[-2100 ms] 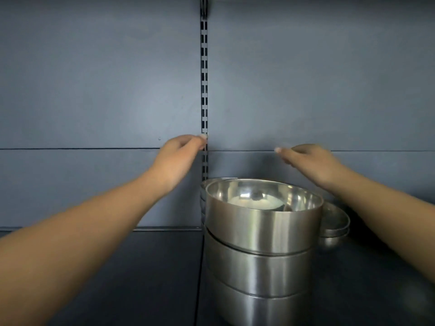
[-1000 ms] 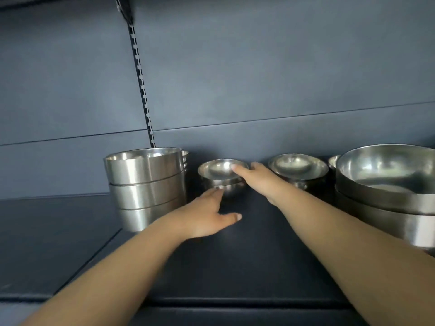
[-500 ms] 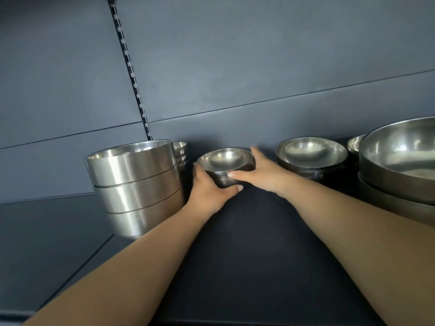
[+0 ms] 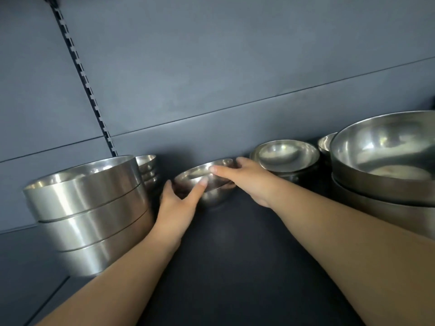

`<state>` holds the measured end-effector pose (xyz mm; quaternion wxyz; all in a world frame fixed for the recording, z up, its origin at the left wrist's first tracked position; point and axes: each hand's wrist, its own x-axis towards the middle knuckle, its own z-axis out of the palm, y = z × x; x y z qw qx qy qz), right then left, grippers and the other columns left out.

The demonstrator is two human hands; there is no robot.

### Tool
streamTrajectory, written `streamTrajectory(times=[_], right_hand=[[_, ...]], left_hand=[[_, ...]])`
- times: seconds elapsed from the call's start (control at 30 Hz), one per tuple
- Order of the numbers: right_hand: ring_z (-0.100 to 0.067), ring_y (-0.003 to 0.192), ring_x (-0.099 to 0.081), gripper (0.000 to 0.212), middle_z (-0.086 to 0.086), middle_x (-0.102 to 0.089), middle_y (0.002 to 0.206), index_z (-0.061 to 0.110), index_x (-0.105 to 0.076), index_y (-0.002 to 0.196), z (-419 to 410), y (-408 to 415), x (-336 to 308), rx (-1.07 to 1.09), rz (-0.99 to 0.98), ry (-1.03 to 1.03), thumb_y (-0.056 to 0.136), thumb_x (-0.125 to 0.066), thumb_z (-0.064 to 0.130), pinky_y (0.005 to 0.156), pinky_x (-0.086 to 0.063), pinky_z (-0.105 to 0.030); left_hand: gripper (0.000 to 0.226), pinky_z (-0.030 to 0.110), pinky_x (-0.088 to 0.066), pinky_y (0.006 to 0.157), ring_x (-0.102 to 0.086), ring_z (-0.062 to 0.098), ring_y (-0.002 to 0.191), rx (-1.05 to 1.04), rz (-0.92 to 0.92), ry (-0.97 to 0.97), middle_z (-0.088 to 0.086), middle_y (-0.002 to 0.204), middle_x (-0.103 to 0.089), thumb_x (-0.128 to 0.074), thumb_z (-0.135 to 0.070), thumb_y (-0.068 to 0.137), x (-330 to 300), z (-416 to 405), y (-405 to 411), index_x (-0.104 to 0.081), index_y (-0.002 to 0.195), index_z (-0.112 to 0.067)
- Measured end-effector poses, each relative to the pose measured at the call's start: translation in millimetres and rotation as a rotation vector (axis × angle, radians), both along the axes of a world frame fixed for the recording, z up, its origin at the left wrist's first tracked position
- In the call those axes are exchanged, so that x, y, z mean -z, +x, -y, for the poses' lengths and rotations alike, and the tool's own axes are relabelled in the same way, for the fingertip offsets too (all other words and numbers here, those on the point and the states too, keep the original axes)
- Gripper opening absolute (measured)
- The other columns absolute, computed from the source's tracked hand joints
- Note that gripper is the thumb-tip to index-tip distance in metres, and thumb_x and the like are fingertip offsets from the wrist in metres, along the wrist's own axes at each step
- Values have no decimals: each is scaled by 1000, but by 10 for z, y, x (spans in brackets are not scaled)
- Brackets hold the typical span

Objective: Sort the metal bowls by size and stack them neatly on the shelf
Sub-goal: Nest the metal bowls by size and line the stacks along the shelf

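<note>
A small metal bowl sits near the back of the dark shelf, atop another small bowl. My left hand grips its left side, thumb on the front wall. My right hand holds its right rim, fingers reaching over the top. To the left stands a stack of three straight-walled bowls, with a stack of small bowls behind it. On the right are a medium bowl stack and a stack of large bowls.
The blue-grey back wall carries a slotted upright rail. Another bowl rim peeks out behind the large stack. Bare shelf surface lies in front of the bowls, between my forearms.
Both hands went from above the straight-walled stack to the small bowl and closed on it. The bowl now looks tilted and shifted slightly forward. My view has swung right and drawn closer.
</note>
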<state>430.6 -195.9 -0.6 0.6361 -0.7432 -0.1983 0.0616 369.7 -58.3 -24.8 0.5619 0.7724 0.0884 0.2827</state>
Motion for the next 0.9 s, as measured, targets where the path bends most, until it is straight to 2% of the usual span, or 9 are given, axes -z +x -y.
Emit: streamTrajectory(times=[0.07, 0.13, 0.23, 0.33, 0.47, 0.63, 0.73, 0.8, 0.9], right_hand=[[-8, 92, -61, 57, 10, -63, 105, 19, -56, 113, 35, -13, 21, -80, -37, 20, 67, -70, 50, 81, -42, -20], [-3, 79, -59, 36, 14, -61, 94, 21, -56, 112, 54, 9, 53, -125, -51, 39, 81, -65, 37, 70, -38, -16], [-5, 85, -61, 37, 12, -62, 93, 18, -58, 112, 69, -45, 19, -136, -49, 58, 80, -68, 33, 84, -44, -20], [-10, 82, -62, 31, 7, -64, 89, 13, -61, 104, 109, -127, -122, -100, -22, 109, 78, -71, 26, 101, -43, -31], [-21, 87, -67, 27, -2, -68, 87, 4, -63, 92, 238, -338, -494, -39, 121, 208, 75, -73, 22, 99, -48, -39], [1, 53, -63, 9, 11, -66, 55, 14, -63, 74, 430, -644, -1017, -113, 208, 340, 82, -66, 19, 67, -53, -11], [3, 50, -62, 12, 14, -66, 53, 16, -63, 71, 413, -804, -1334, -133, 236, 388, 82, -66, 21, 81, -50, -15], [2, 52, -63, 13, 15, -66, 52, 18, -62, 71, 305, -852, -1483, -136, 222, 408, 81, -66, 24, 93, -44, -22], [2, 53, -63, 16, 17, -65, 55, 18, -60, 73, 56, -834, -1591, -134, 206, 398, 81, -66, 30, 90, -32, -22]], left_hand=[[105, 38, -23, 117, -31, 18, 139, 33, 35, -102, 3, 153, -30, -63, -64, 69, 0, 6, 16, -17, 147, -11], [120, 42, -30, 114, -42, 19, 133, 45, 53, -95, 2, 144, -46, -63, -82, 49, 53, -57, 73, -33, 142, -13], [110, 42, -38, 108, -56, 19, 120, 58, 66, -106, 2, 127, -62, -69, -79, 42, 102, -113, 105, -51, 128, -13], [81, 41, -43, 105, -61, 18, 110, 56, 107, -109, 3, 115, -67, -67, -64, 57, -78, 72, -68, -58, 118, -12], [58, 41, -44, 103, -62, 19, 106, 29, 155, -23, 6, 110, -68, -62, -55, 71, -474, 265, -276, -61, 110, -11], [46, 33, -44, 100, -60, 15, 94, 63, 136, 136, 1, 95, -66, -56, -49, 84, -1200, 303, -596, -64, 108, -11], [50, 40, -43, 104, -61, 23, 107, 58, 129, 205, 6, 103, -67, -59, -55, 79, -1614, 245, -815, -65, 103, -11], [35, 40, -43, 104, -61, 29, 110, 44, 161, 212, 7, 101, -65, -57, -48, 84, -1840, 146, -911, -65, 87, -14], [32, 30, -49, 94, -60, 26, 101, 40, 179, 139, 11, 103, -59, -55, -40, 88, -2032, -70, -950, -61, 79, -10]])
